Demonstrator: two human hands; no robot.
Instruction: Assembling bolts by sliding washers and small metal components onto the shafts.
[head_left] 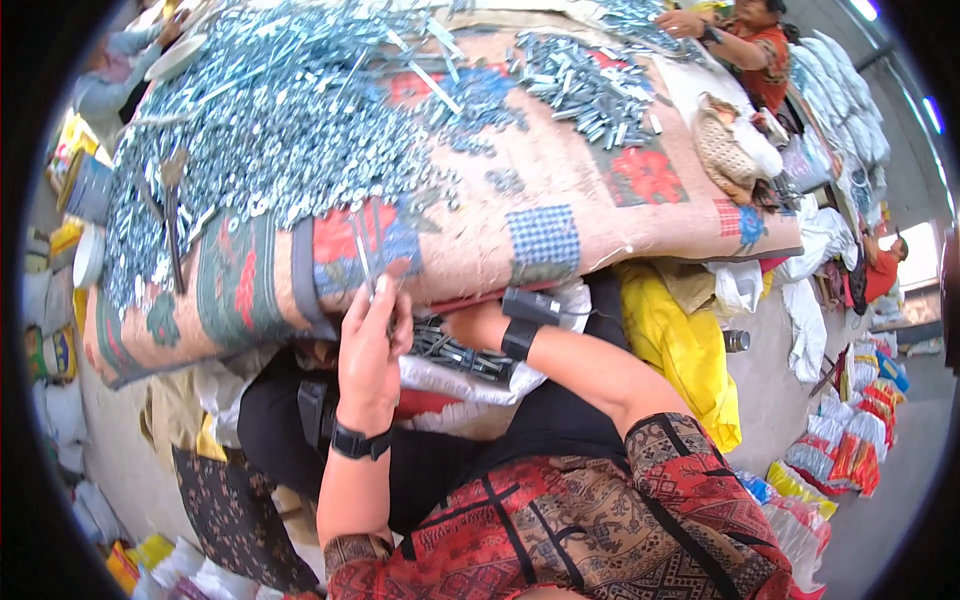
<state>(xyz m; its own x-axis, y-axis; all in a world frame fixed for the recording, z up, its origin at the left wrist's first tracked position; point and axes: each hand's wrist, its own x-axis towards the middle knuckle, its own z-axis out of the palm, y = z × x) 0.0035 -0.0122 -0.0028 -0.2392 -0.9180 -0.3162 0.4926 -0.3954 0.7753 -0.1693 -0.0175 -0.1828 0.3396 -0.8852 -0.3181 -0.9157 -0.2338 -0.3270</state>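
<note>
By one patterned cloth (610,232), left hand (370,345) grips at least one metal strip (363,262) — right hand (477,326), fingers hidden, can't tell

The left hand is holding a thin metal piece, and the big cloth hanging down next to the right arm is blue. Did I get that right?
Not quite: the colour is wrong. In the head view, the big cloth hanging down next to the right arm is yellow, not blue. The left hand is holding a thin metal piece, just as you said.
</note>
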